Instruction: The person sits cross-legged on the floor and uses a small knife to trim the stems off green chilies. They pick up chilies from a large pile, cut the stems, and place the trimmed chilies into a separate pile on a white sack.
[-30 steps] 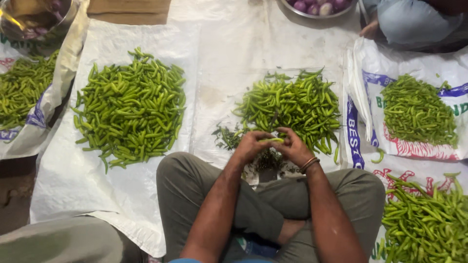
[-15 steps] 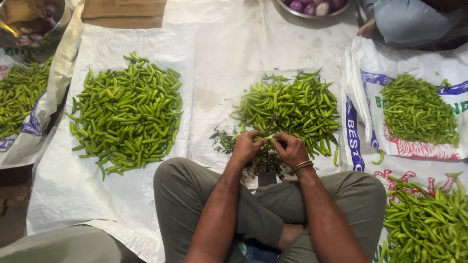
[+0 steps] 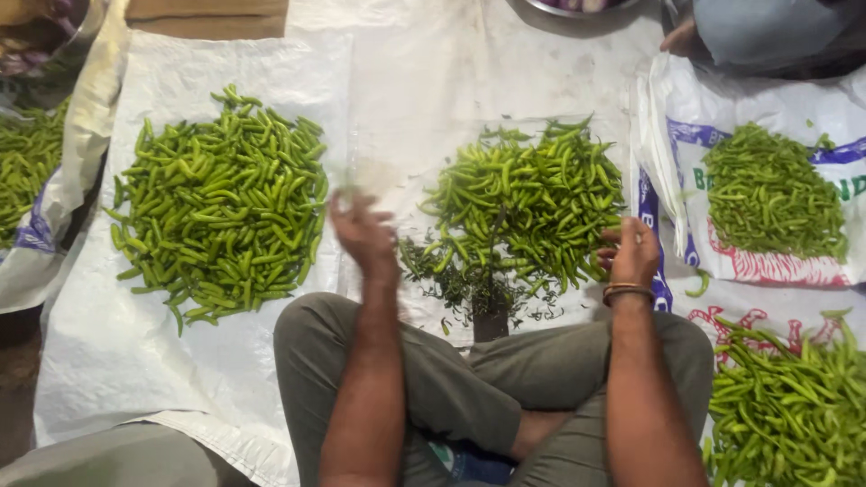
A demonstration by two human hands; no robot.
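Observation:
I sit cross-legged on white sacking. My left hand (image 3: 363, 231) is blurred, raised between the left pile of green chillies (image 3: 221, 207) and the middle pile of green chillies (image 3: 528, 203). Its fingers are spread, and a faint pale green streak hangs just above them. At the right edge of the middle pile, my right hand (image 3: 631, 254), with a bangle on the wrist, has its fingers curled onto a chilli. A heap of dark green stems and trimmings (image 3: 469, 280) lies in front of my knees.
More chillies lie on a printed sack (image 3: 767, 194) at the right, a pile (image 3: 785, 397) at the lower right and another (image 3: 27, 167) at the far left. Another person sits at the top right (image 3: 767, 32). A metal bowl (image 3: 577, 7) is at the top edge.
My hands were together over the trimmings, working one chilli. They have parted: the left swung out toward the left pile, the right went to the middle pile's right edge.

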